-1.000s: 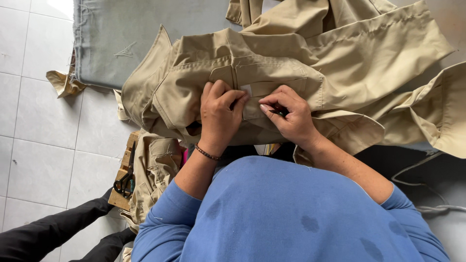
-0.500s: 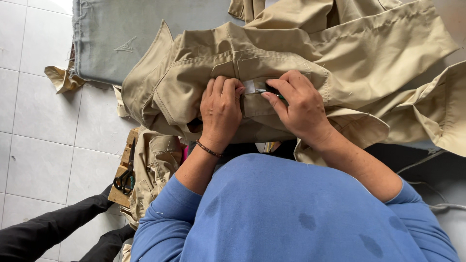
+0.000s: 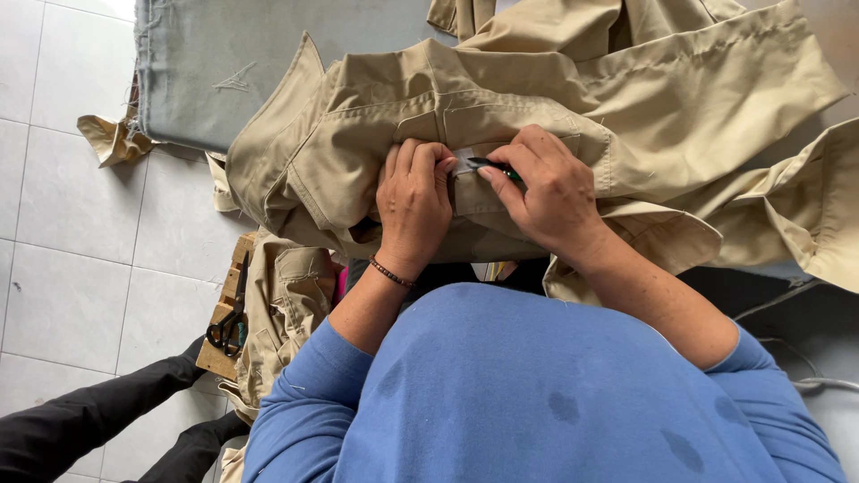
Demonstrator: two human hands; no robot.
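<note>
Pinching a slim dark green-tipped tool [image 3: 495, 166], the right hand [image 3: 550, 197] works at a small white label [image 3: 465, 162] on the crumpled khaki cotton garment [image 3: 573, 98]. Left hand [image 3: 413, 201] presses the fabric flat just beside the grip, fingers curled. Most of the tool is hidden; the label is half covered.

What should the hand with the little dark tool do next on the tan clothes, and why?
Probably slide the small dark tool a little further along the white patch. The right hand pinches the tool with its tip at that patch on the khaki garment, while the left hand presses the cloth flat right beside it, so the spot looks held ready.
</note>
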